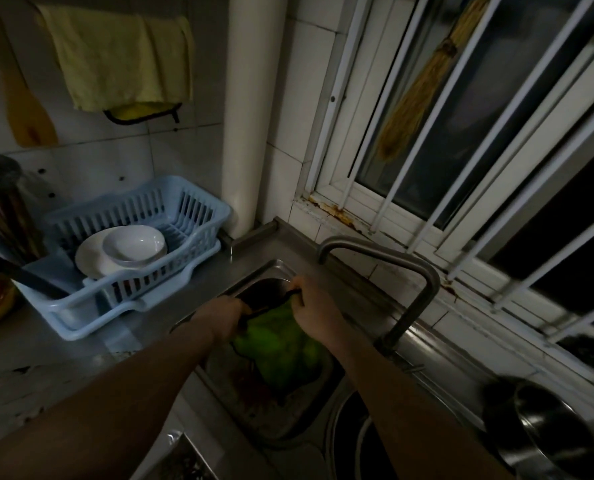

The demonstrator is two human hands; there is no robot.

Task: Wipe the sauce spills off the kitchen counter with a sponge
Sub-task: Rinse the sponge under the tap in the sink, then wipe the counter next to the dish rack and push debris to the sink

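Observation:
Over the steel sink (pixel 278 268) hangs a green cloth-like sponge (pixel 281 351) with a dark edge. My left hand (pixel 224 315) grips its left upper corner and my right hand (pixel 314 306) pinches its right upper corner, so it is stretched between them above the basin. The steel counter (pixel 91 344) lies to the left of the sink, with pale smears and dark specks near its front edge. The room is dim and the sink floor shows reddish-brown residue.
A grey tap (pixel 406 271) arches over the sink's right side. A blue dish rack (pixel 132 258) with a white bowl and plate stands on the counter at left. A steel pot (pixel 552 431) sits at lower right. Yellow cloths hang on the tiled wall.

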